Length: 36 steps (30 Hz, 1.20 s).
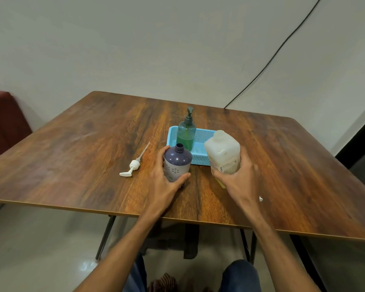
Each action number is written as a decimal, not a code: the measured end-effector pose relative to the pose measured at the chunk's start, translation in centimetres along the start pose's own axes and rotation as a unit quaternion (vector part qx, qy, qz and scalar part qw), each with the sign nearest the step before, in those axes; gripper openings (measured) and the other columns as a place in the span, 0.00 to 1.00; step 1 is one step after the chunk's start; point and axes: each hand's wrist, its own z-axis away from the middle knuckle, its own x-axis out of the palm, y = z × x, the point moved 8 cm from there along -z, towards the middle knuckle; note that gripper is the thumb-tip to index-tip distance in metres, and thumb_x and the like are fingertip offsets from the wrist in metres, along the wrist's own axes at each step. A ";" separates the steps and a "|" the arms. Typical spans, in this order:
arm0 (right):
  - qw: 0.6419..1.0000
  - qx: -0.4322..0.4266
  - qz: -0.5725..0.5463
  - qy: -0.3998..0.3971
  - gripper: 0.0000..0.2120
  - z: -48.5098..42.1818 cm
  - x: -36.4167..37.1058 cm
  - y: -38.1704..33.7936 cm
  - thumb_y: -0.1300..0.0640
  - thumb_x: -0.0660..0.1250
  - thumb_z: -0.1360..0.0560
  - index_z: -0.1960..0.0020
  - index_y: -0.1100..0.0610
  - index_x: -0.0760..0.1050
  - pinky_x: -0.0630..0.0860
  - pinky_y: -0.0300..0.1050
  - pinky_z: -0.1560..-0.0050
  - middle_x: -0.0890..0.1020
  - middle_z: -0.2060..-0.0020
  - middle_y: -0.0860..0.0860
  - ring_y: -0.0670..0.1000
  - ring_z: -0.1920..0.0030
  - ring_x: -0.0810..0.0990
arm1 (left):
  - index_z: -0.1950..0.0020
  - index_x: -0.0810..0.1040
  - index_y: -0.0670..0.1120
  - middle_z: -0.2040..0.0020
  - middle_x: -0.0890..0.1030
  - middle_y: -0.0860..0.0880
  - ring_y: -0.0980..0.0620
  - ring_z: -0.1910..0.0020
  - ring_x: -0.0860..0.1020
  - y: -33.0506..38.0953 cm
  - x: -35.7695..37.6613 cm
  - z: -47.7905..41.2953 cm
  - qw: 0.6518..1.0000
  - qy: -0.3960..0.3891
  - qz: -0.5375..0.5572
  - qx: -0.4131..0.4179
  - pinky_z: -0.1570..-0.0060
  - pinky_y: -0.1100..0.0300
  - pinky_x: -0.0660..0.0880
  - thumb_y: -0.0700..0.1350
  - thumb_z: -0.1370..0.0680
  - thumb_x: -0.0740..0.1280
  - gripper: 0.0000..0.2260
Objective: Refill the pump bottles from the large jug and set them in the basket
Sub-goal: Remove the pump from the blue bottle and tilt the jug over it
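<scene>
Reaching forward, left hand (164, 183) curls round upright purple bottle (177, 163), open neck up; right hand (239, 179), at its three o'clock, grips jug (222, 149) tilted toward twelve o'clock.

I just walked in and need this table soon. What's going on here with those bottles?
A person is refilling pump bottles. Their left hand grips the purple plastic bottle, which stands on the wooden table with its neck open; its white pump lies on the table to its left. The right hand holds the large translucent white jug beside it; no pouring shows yet. A green pump bottle, pump on, already stands in the blue plastic basket.
</scene>
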 end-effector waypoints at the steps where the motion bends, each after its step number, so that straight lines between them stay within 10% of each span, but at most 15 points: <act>1: 0.999 -0.016 0.027 -0.013 0.35 -0.5 0.0 -0.6 0.44 0.81 0.38 0.36 0.49 0.70 0.82 0.46 0.58 0.80 0.47 0.47 0.49 0.50 0.80 | 0.22 0.61 0.55 0.31 0.68 0.67 0.62 0.30 0.71 -0.1 0.0 0.0 1.000 -0.001 0.001 0.001 0.31 0.59 0.73 0.49 0.30 0.80 0.41; 9: 0.967 -0.111 0.209 -0.089 0.36 -2.6 0.5 -4.2 0.45 0.78 0.34 0.30 0.51 0.69 0.76 0.43 0.58 0.81 0.42 0.51 0.54 0.45 0.81 | 0.23 0.62 0.55 0.31 0.68 0.68 0.68 0.32 0.70 -0.1 -0.1 0.0 1.000 -0.001 0.026 -0.004 0.37 0.72 0.71 0.47 0.30 0.80 0.41; 16: 0.940 -0.141 0.286 -0.121 0.36 -2.8 0.7 -5.6 0.48 0.77 0.31 0.27 0.52 0.67 0.78 0.50 0.50 0.80 0.38 0.53 0.56 0.42 0.80 | 0.22 0.63 0.53 0.26 0.71 0.54 0.59 0.29 0.71 -0.6 -0.1 -0.2 1.000 0.000 0.021 -0.002 0.31 0.56 0.74 0.49 0.30 0.81 0.42; 36: 0.904 -0.178 0.367 -0.126 0.37 -3.2 1.0 -7.8 0.51 0.78 0.33 0.27 0.54 0.69 0.77 0.52 0.49 0.79 0.36 0.55 0.58 0.41 0.79 | 0.22 0.64 0.53 0.27 0.72 0.55 0.58 0.30 0.73 -0.8 -0.2 -0.4 1.000 0.004 0.023 -0.003 0.33 0.53 0.76 0.50 0.30 0.81 0.42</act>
